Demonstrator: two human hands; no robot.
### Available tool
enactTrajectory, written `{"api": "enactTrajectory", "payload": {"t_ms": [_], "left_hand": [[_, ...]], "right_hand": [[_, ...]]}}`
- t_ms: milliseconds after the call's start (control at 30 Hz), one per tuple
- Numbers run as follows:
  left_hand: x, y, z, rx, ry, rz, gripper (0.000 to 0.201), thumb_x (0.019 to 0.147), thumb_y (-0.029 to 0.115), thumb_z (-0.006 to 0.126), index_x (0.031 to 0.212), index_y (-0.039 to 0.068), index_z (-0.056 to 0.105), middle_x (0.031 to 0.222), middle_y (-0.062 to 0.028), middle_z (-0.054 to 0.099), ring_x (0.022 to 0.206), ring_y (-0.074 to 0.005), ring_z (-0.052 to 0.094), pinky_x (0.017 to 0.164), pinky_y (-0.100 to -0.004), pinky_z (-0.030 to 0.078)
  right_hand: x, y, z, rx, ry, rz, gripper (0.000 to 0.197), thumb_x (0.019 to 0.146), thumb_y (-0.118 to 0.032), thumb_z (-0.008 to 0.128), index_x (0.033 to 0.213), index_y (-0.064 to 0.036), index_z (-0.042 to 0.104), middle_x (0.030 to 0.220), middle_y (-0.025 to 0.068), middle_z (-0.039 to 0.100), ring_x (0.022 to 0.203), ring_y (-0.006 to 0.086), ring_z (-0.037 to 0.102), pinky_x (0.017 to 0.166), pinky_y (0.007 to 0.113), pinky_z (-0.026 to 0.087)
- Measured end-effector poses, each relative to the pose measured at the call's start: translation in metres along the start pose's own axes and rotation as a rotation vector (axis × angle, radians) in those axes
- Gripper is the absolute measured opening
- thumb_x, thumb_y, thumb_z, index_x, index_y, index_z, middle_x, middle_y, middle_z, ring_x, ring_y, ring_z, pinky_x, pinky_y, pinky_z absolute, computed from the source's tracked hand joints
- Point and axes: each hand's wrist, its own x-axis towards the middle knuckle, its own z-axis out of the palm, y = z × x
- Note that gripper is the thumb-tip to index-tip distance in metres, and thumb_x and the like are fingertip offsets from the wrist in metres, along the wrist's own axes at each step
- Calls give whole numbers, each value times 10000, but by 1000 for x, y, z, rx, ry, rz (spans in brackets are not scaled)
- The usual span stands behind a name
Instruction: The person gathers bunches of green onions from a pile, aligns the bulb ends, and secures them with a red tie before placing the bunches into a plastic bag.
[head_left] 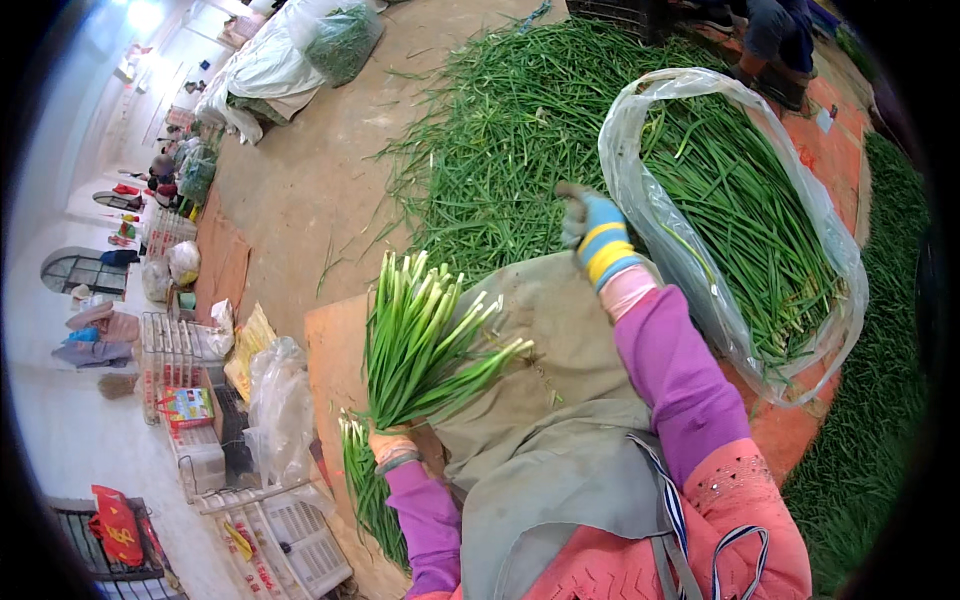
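Note:
My left hand [394, 446], in an orange-cuffed glove, is closed round the lower part of a bunch of green chives [425, 350]. Their pale white ends fan upward and to the right over my apron. Above the near edge of a big loose heap of chives [500, 140], my right hand [585, 225] wears a grey glove with blue and yellow stripes. Its fingers are partly bent and apart, with nothing visible between them. Just right of it lies a clear plastic bag [635, 190], wide at the mouth and full of long chives [735, 200].
Another bundle of chives [365, 480] lies beside my left forearm on an orange sheet [335, 345]. White plastic crates [300, 535] and crumpled clear bags [280, 410] stand at the left. At the top right a person's legs [775, 45] show beside a dark crate [620, 12].

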Motion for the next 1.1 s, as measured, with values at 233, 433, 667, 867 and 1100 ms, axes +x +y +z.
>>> {"api": "enactTrajectory", "payload": {"t_ms": [233, 433, 667, 867, 1100], "left_hand": [[32, -68, 3, -12, -173, 354, 401, 929, 290, 331, 1145, 9, 519, 1163, -121, 553, 1014, -297, 502, 945, -392, 352], [5, 21, 0, 1061, -203, 245, 321, 835, 236, 477, 1101, 90, 582, 1129, -108, 580, 996, -277, 565, 842, -373, 453], [38, -114, 3, 130, -103, 233, 355, 915, 261, 364, 1158, 53, 518, 1165, -105, 550, 1023, -271, 502, 922, -379, 371], [24, -55, 25, -581, -56, -190, 365, 898, 268, 385, 1160, 51, 517, 1173, -90, 546, 1022, -261, 516, 926, -354, 376], [9, -33, 19, -1273, 48, -423, 403, 903, 330, 371, 1126, 32, 523, 1126, -112, 559, 946, -281, 525, 875, -400, 398]], "right_hand": [[-61, 37, -17, -680, -519, 100, 602, 777, -232, 632, 1282, -49, 361, 944, 98, 553, 712, 195, 561, 662, 335, 503], [-80, 31, -7, -935, -530, 291, 392, 801, -182, 587, 1152, -27, 507, 875, 98, 565, 509, 145, 546, 460, 291, 485], [-57, 35, 25, -897, -203, 655, 331, 849, -331, 505, 929, -17, 572, 734, 67, 544, 472, 174, 504, 447, 369, 515], [-80, 90, 3, -396, -640, 577, 384, 759, -216, 643, 1081, -25, 557, 948, 85, 615, 782, 189, 591, 629, 371, 519], [-76, 59, 0, 123, -572, 288, 300, 781, -59, 589, 1060, 30, 523, 862, 101, 605, 778, 209, 597, 744, 332, 488]]}}
